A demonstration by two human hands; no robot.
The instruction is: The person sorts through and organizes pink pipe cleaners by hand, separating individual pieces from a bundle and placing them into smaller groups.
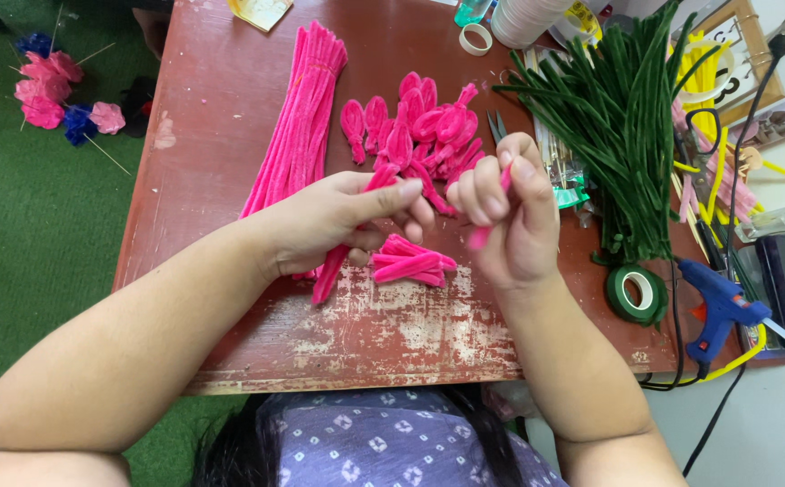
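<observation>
Worn red-brown table (230, 117) with chipped paint along the near edge, green carpet (41, 207) to our left. Our left hand (338, 216) is closed on a pink pipe cleaner (329, 275), thumb pressed along the top; its lower end hangs down past the palm toward the table. Our right hand (505, 212) is curled shut on another pink pipe cleaner piece (481, 236), fingertips pinched near the top, a short end poking out below. Hands are close together, not quite touching. Just under them lies a small pile of folded pink pieces (409, 263). Behind: bent pink petal loops (415, 126), and a long bundle of straight pink stems (302, 117) to their left. Right side: green stem bundle (627, 126), green floral tape roll (638, 293), blue glue gun (722, 307). Finished pink and blue flowers (54, 90) lie on the carpet.
</observation>
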